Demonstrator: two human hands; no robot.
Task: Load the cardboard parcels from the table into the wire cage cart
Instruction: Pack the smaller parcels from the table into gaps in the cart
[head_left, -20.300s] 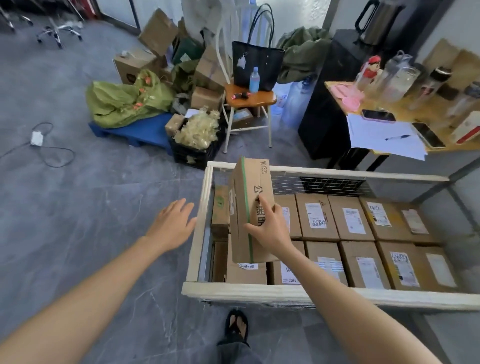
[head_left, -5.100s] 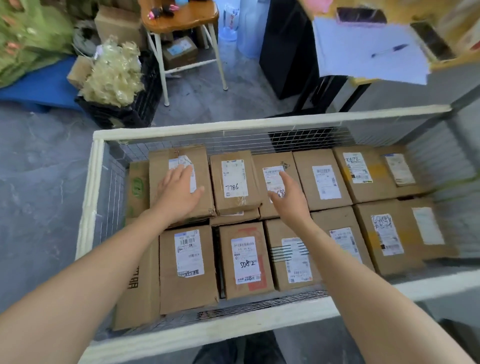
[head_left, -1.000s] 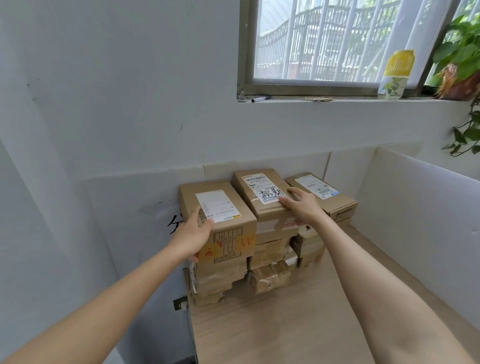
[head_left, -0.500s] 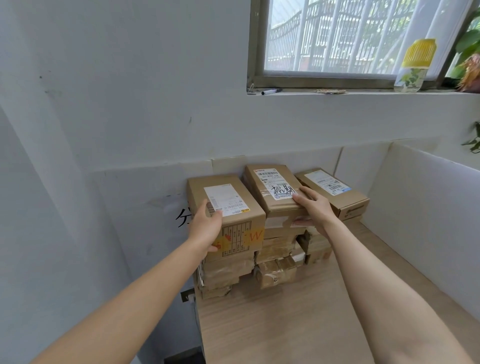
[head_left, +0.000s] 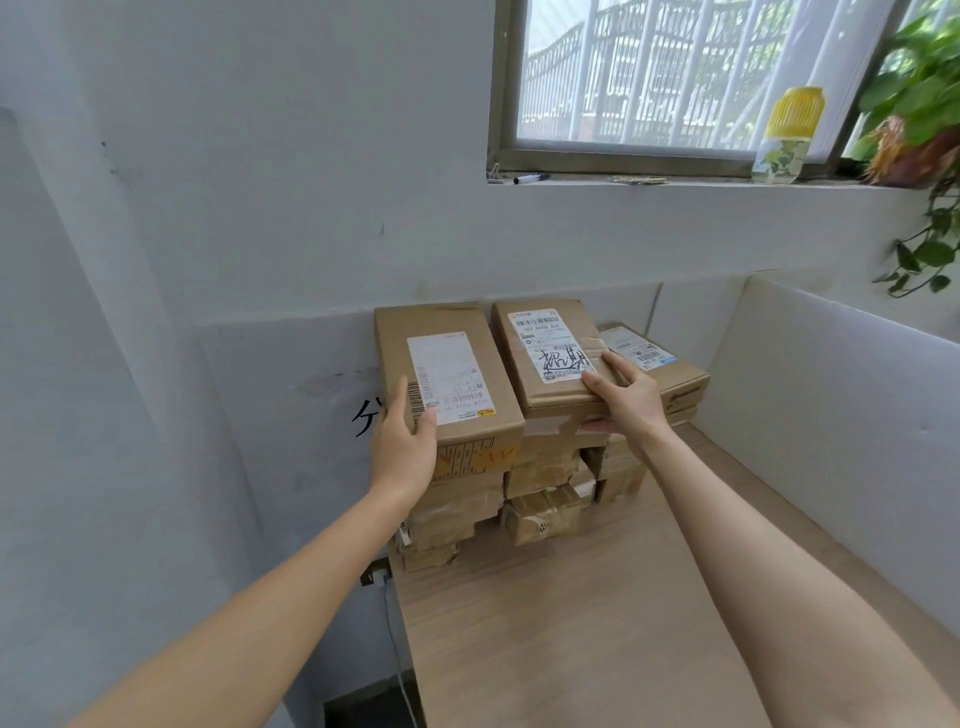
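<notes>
cardboard parcels under left hand, right hand

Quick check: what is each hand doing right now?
Left hand: grips the left top parcel at its near corner.
Right hand: grips the middle top parcel at its near end.

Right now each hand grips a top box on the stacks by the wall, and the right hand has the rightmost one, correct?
Not quite. In the head view the right hand grips the middle box, the one with handwriting on its label, not the rightmost box. The left hand does grip the left top box.
</notes>
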